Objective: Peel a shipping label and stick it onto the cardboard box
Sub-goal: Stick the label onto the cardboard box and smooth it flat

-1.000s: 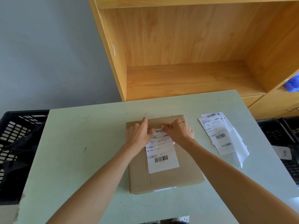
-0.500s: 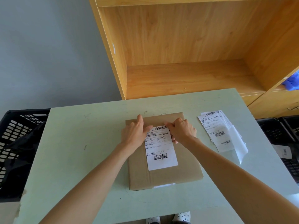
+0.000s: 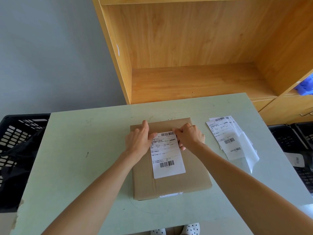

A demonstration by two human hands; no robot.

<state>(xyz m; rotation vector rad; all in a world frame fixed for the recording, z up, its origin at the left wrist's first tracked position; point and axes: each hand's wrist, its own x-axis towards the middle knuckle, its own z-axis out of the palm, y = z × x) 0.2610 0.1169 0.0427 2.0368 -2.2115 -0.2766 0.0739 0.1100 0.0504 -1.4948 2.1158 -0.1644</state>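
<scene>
A flat brown cardboard box lies in the middle of the pale green table. A white shipping label with two barcodes lies flat on the box's top, upper half. My left hand rests flat on the box, its thumb pressing the label's top left corner. My right hand has bent fingers, with the fingertips pressing the label's top right corner and right edge. Neither hand lifts the label.
A fanned stack of spare labels and a translucent backing sheet lie to the right of the box. Black plastic crates stand left and right of the table. A wooden shelf unit rises behind the table.
My hands have slid apart along the label's top edge, uncovering the top barcode. The label now lies flatter on the box. The box has not moved.
</scene>
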